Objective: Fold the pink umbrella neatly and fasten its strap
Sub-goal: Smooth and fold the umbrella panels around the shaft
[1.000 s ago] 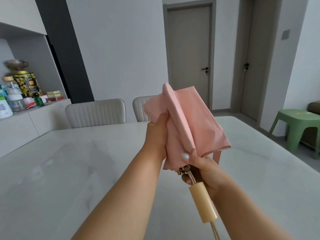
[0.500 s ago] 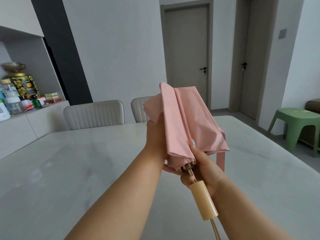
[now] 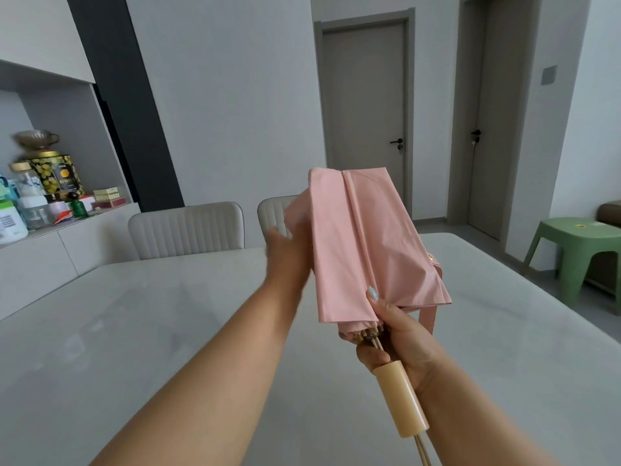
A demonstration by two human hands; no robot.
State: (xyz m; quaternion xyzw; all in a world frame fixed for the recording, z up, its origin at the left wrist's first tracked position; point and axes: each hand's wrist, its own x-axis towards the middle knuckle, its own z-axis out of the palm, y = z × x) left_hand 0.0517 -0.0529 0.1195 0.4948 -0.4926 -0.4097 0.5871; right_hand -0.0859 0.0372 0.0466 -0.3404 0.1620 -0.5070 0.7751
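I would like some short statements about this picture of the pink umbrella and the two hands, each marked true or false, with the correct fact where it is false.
1. The right hand grips the pink fabric umbrella just above its cream cylindrical handle. True.
2. The umbrella lies flat on the pale marble-look table. False: it is held up above the table.
3. The pink strap is wrapped around the canopy and fastened. False: it hangs loose on the right side.
4. The left hand is at the left edge of the canopy. True.
5. A green plastic stool stands on the floor at the right. True.
6. Both grey doors stand open. False: they are closed.
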